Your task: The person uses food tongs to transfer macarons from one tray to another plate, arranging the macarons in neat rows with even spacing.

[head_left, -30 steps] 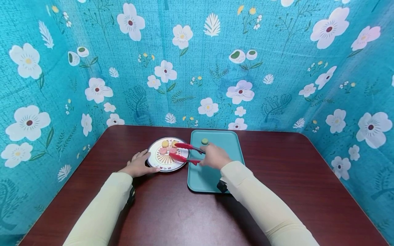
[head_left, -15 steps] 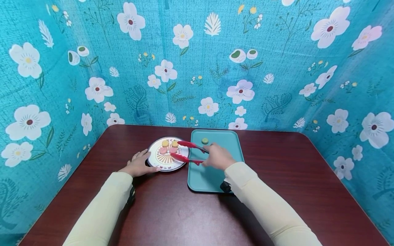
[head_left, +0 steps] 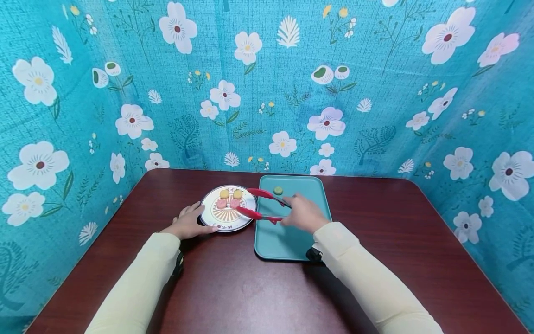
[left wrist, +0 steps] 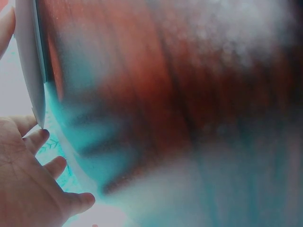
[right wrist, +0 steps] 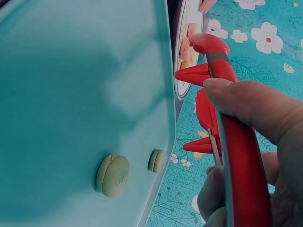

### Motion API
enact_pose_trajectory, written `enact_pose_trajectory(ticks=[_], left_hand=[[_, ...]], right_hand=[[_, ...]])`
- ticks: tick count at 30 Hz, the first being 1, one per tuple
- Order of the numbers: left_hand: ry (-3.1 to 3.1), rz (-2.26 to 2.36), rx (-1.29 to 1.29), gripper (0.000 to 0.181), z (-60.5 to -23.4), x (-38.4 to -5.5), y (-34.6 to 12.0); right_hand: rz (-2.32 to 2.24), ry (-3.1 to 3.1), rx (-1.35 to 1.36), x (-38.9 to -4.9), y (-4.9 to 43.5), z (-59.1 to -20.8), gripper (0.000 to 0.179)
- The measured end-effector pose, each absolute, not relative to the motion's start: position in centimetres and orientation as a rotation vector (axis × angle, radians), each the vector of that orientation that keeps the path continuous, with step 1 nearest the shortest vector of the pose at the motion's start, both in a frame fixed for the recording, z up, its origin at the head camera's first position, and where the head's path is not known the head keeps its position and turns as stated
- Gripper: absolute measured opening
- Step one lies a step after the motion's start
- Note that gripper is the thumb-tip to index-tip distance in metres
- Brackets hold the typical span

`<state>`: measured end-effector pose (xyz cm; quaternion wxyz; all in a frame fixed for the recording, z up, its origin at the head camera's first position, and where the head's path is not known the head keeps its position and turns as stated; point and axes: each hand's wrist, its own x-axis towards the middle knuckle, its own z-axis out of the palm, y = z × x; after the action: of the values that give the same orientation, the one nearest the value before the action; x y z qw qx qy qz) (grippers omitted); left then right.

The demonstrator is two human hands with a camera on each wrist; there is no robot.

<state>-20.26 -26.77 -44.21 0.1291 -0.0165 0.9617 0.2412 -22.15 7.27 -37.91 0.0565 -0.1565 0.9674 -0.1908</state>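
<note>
A white round plate point(head_left: 210, 217) with a dark rim carries two yellow macarons point(head_left: 225, 194) and two pink macarons point(head_left: 222, 203). At its left and front edge is my left hand point(head_left: 187, 224), fingers spread, fingertips right at the rim; the left wrist view point(left wrist: 28, 175) shows them fairly straight. My right hand point(head_left: 305, 214) grips a pair of red tongs point(head_left: 249, 213) over the green tray point(head_left: 267, 246). The tongs' two heads stand apart near the plate's right rim, with nothing between them. In the right wrist view, two green macarons point(right wrist: 113, 175) lie on the tray; one is hidden in the head view.
The plate stands just left of the tray on a dark wooden table point(head_left: 233, 287). A teal flowered cloth point(head_left: 258, 116) hangs behind the table and along both sides. Black bands show at both wrists.
My right hand has moved a little to the right with the tongs, drawing their heads back from the macarons toward the plate's right rim. The left hand and plate stay put.
</note>
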Motion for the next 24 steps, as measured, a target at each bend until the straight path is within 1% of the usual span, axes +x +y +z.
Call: enact_pose_trajectory(ticks=[8,24], left_hand=[[2.795,0.695,-0.044,0.11,-44.1,-20.2,-26.7],[2.797,0.687,-0.041,0.111,-44.2,-20.3,-26.8]], right_hand=[[-0.612,2.942,-0.443,-22.0,8.2,-38.1,0.085],[-0.612,2.989,-0.471,-21.0,10.1,-37.9,0.084]])
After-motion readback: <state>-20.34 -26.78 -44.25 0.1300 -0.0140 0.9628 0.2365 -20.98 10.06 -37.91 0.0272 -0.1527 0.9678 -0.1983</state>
